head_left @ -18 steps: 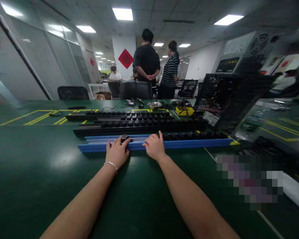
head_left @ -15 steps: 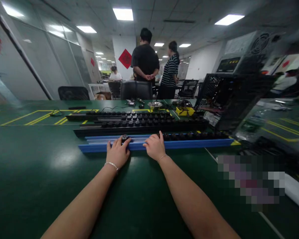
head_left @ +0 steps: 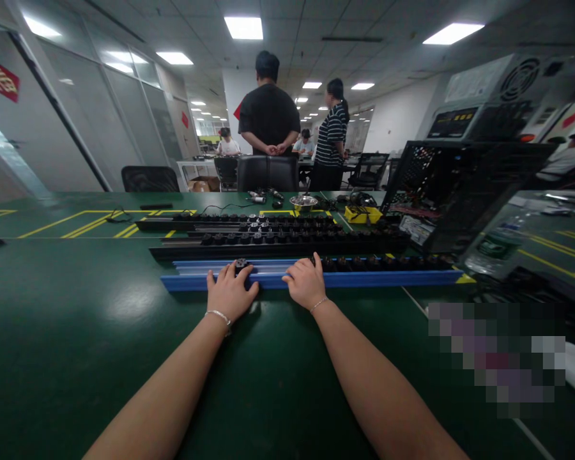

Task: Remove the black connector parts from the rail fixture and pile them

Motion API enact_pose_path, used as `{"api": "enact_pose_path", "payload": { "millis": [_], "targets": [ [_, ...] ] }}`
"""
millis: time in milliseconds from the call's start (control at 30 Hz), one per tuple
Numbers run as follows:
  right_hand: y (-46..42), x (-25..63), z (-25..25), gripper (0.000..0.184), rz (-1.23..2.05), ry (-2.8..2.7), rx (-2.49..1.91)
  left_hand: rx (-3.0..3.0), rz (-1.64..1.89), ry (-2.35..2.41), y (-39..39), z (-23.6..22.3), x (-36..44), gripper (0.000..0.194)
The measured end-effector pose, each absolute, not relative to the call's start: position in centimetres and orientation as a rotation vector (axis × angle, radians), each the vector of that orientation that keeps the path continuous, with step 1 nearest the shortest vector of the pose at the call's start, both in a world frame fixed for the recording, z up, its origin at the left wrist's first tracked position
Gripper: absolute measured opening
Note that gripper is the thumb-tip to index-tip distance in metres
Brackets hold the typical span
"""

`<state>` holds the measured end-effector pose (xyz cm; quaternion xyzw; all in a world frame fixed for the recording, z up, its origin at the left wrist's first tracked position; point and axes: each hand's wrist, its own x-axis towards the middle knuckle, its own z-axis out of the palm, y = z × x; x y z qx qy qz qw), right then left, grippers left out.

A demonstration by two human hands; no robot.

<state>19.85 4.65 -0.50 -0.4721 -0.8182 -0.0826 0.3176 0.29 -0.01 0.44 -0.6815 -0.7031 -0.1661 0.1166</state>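
A long blue rail lies crosswise on the green table in front of me, with a row of black round parts along its right half. My left hand is at the rail's left half, its fingers bent around a single black round part in the channel. The left thumb rests near the rail's front wall. To the right, my right hand has its fingers curled over the rail, one finger raised beside the nearest part of the row. Its fingertips are partly hidden.
Behind the blue rail lie several black rails with similar parts. Farther back are a metal bowl and a yellow tray. An open computer case and a plastic bottle stand at right. Several people are beyond the table.
The view has shifted slightly, so the table's contents appear farther right. Both hands keep their places on the blue rail; the left thumb is spread a little more.
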Motion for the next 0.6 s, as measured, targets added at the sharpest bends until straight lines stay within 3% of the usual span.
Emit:
{"api": "enact_pose_path", "payload": {
  "millis": [600],
  "targets": [
    [4.39, 20.13, -0.18, 0.024, -0.204, -2.129, -1.265, -1.926, -0.493, -2.094, -0.19, 0.90, 0.35, 0.046]
  ]
}}
